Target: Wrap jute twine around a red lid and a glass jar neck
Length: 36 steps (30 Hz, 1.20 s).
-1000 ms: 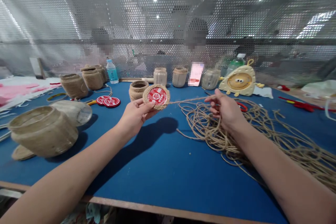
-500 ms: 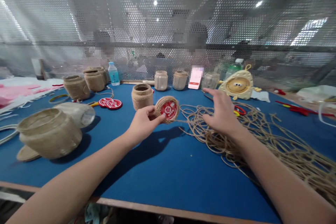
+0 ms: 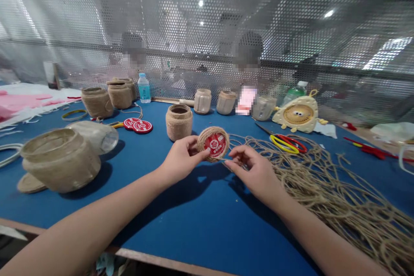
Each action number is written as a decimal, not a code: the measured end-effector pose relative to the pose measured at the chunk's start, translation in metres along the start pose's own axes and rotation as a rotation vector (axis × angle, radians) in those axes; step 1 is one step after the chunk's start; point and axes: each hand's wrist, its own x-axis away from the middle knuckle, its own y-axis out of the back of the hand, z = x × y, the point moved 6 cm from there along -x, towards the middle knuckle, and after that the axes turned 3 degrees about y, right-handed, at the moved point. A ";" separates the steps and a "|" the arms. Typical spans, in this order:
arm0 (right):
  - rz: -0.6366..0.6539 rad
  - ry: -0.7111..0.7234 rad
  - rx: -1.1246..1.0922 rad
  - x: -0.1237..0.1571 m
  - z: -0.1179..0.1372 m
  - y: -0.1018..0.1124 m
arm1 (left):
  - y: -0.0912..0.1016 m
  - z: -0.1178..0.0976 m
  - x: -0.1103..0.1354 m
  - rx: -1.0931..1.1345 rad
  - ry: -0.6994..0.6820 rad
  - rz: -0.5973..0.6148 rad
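Observation:
My left hand [image 3: 181, 160] is closed on a round red lid [image 3: 214, 143] whose rim is wound with jute rope, held up above the blue table [image 3: 200, 220]. My right hand [image 3: 252, 168] sits just right of the lid, fingers pinched on the rope strand where it leaves the lid's lower edge. That strand runs into a loose pile of jute rope [image 3: 326, 189] spread over the table to the right.
A rope-wrapped jar [image 3: 179, 121] stands behind the lid. A large wrapped jar [image 3: 60, 159] and a bare glass jar [image 3: 97, 136] lie at left, near two red lids [image 3: 138, 125]. Scissors [image 3: 284, 142], a yellow fan [image 3: 296, 114] and further jars line the perforated screen; people sit behind it.
My right hand let the taut rope go, opened out, then came left and down to pinch the strand beside the lid. My left hand lowered the lid toward the table.

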 end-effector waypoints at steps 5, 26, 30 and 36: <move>-0.069 0.261 0.280 0.003 0.020 0.006 | -0.006 0.001 0.003 -0.067 0.004 0.030; -0.142 0.550 0.426 0.013 0.036 -0.001 | -0.017 0.001 0.012 -0.111 0.037 0.070; -0.111 0.523 0.396 0.014 0.035 -0.003 | -0.017 0.001 0.012 -0.136 0.023 0.071; -0.091 0.398 0.339 0.012 0.030 -0.003 | -0.017 0.000 0.013 -0.171 0.013 0.059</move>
